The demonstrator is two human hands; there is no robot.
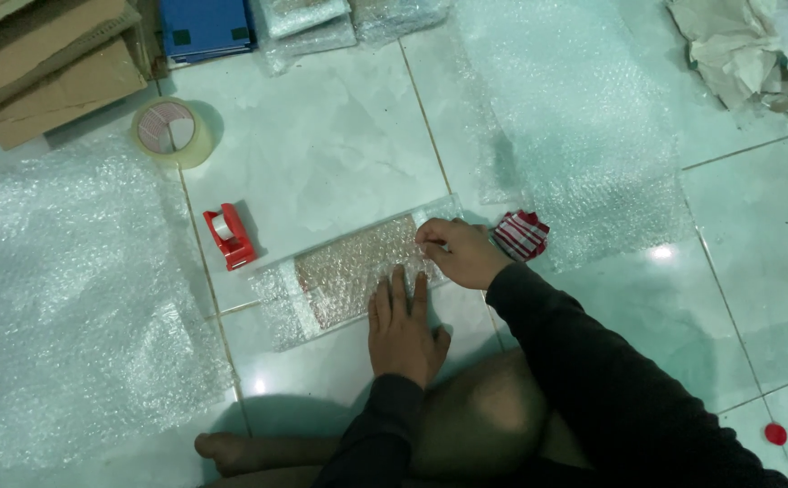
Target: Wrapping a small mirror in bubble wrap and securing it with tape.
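Left hand (403, 330) lies flat, fingers spread, pinning the bubble-wrapped flat parcel (353, 267) — right hand (457, 253) pinches its far end. Wrap's on, ends look unsealed; red tape dispenser (229, 235) sits just left of it.

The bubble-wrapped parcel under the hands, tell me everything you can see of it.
The parcel is a long, flat, rectangular thing, brownish inside, wrapped in clear bubble wrap that overhangs both short ends. It lies flat on the pale tiled floor, slanting up toward the right. The left hand presses its near edge with fingers spread flat; the right hand pinches the wrap at its right end. A red tape dispenser sits just beyond its left end, not touching.
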